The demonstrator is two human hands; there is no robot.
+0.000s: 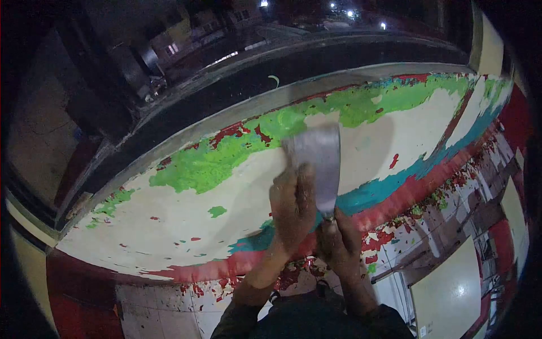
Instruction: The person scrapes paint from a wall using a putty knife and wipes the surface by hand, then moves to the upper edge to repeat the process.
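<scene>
Evidently, from my distant seat, the step in hand is scraping old paint off the painted surface (186, 223) under the dark window, and I judge it partly done. Pale areas are exposed, but a green patch (206, 164) spreads to the left of the fingers and beyond their tips.

Moving rightward, my left hand (294, 198) comes first. Its fingers are bent and close together, laid over the left part of the blade; I can't tell whether they pinch it or just press. The scraper (320, 164) is next, its blade beside those fingers and reaching past their tips, the wide edge pointing away from me towards the green. Blur keeps me from telling whether that edge touches the paint. Just right of the blade's lower end, my right hand (340, 240) has its fingers closed around the handle, most of which they hide.

Further right of both sets of fingers runs a blue band (375, 195), bordered on my side by a red band (389, 203). Paint flakes (378, 240) lie on the floor near the right fingers.

As I read it, the next move calls for a low blade angle, the left fingers bearing down while the right ones drive the handle forward under the green.
</scene>
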